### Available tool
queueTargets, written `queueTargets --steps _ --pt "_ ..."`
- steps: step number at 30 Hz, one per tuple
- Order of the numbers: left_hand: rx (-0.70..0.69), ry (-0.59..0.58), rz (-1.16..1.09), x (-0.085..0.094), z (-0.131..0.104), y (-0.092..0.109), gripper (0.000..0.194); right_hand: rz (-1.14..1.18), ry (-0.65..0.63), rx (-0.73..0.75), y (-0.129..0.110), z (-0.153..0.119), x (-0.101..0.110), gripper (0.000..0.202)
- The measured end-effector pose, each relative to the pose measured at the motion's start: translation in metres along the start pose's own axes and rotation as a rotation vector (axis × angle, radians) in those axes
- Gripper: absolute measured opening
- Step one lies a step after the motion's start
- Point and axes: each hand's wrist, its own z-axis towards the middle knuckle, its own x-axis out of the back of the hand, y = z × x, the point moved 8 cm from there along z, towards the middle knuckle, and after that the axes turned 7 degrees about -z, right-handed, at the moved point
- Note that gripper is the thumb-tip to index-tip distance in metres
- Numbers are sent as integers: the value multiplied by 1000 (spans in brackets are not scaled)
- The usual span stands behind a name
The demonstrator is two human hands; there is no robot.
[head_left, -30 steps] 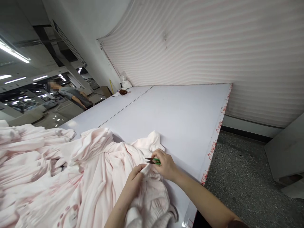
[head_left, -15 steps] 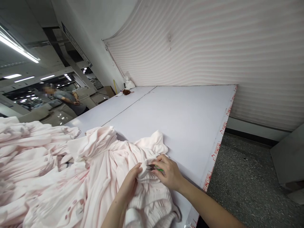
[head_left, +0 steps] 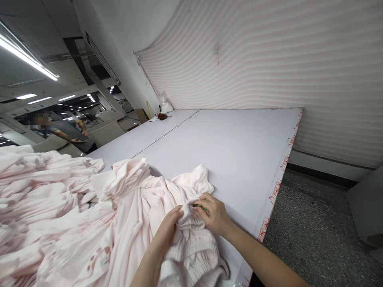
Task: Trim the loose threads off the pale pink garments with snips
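Observation:
My left hand (head_left: 170, 226) pinches the gathered edge of a pale pink garment (head_left: 191, 249), its thumb on top of the cloth. In my right hand (head_left: 214, 213) is a small pair of thread snips (head_left: 200, 207) with some green on it. Its dark tip points left at the pinched fabric, close to my left thumb. My right fingers also rest against the cloth, and they hide part of the snips. The garment's elastic-looking gathers hang below both hands on the table.
A large heap of pale pink garments (head_left: 54, 203) covers the table's left side. The white table (head_left: 233, 147) runs back to a striped wall covering (head_left: 254, 59), with red-printed tape (head_left: 279, 179) along its right edge. A person (head_left: 72, 133) stands beyond at left.
The snips have turned in my right hand, and the tip now sits closer against the fabric. The person in the background has shifted left in view, leaning further. My left hand keeps its pinch.

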Motion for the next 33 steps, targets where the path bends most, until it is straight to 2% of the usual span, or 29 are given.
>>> queueTargets --steps 2,3,4,5,7,8,9,10,13,16,18,21,25,33 --pt "5 -89 74 -6 -3 -1 36 -24 4 -82 10 0 1 23" --pt "-21 -106 162 -7 -5 -1 34 -59 -15 -121 16 0 0 27" --pt "-77 -73 282 -5 -6 2 30 -99 -46 -152 20 1 -3 29" --pt "-160 9 412 0 -9 7 26 -135 -79 -172 23 1 -5 26" --pt "-333 264 600 12 -19 21 19 -166 -115 -159 24 0 -10 17" --pt "-379 369 609 18 -24 24 18 -164 -108 -127 21 -1 -10 15" --pt "-389 422 553 21 -28 24 19 -154 -90 -87 16 -3 -10 15" --pt "-369 415 446 23 -29 20 19 -140 -70 -53 11 -6 -9 16" --pt "-263 262 45 17 -25 4 22 -64 -76 -45 0 -13 -7 18" --pt "-205 201 -174 16 -23 -7 32 84 -127 -86 -11 -15 -6 18" --pt "-192 176 -212 15 -22 -11 34 123 -120 -48 -21 -11 -5 22" --pt "-219 189 -211 15 -22 -12 35 55 -72 40 -32 -5 -5 20" --pt "-242 216 -204 18 -24 -11 33 57 -60 21 -29 -2 -5 15" --pt "-193 160 -134 16 -21 -9 33 -76 -67 102 -36 -6 3 20"
